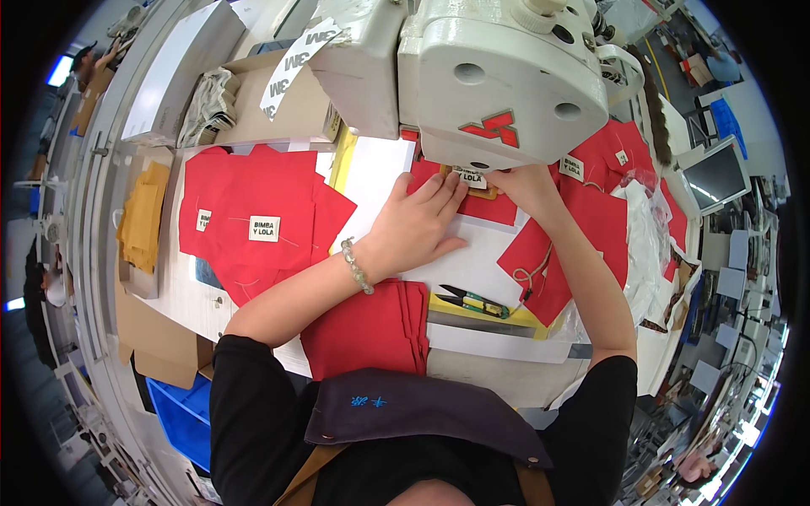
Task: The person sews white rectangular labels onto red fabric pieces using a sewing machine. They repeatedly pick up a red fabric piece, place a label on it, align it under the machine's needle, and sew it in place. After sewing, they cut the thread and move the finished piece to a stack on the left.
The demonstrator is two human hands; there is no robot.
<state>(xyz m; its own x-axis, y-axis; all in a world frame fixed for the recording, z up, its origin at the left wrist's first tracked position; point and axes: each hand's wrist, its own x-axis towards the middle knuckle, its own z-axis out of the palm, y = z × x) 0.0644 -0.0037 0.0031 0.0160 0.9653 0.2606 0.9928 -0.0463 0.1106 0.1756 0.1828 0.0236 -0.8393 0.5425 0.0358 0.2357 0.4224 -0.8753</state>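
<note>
Under the head of a white sewing machine [515, 88], a small white label [474, 180] with dark lettering lies on a piece of red fabric [499, 211]. A yellowish edge shows around the label. My left hand [412, 218] lies flat on the work, fingers stretched, with the fingertips at the label's left side. From the right, my right hand [527, 191] has its thumb and finger bent together at the label's right edge. The needle area is partly hidden by the machine head. Thread snips [474, 302] lie nearer to me on the table.
Labelled red pieces [291, 198] are piled left, others [582, 223] right with a loose cord. A stack of red fabric [371, 329] lies close to me. Left are open cardboard boxes, one with orange-yellow pieces [145, 215]; a blue bin [184, 413] sits lower. Clear plastic [643, 244] lies right.
</note>
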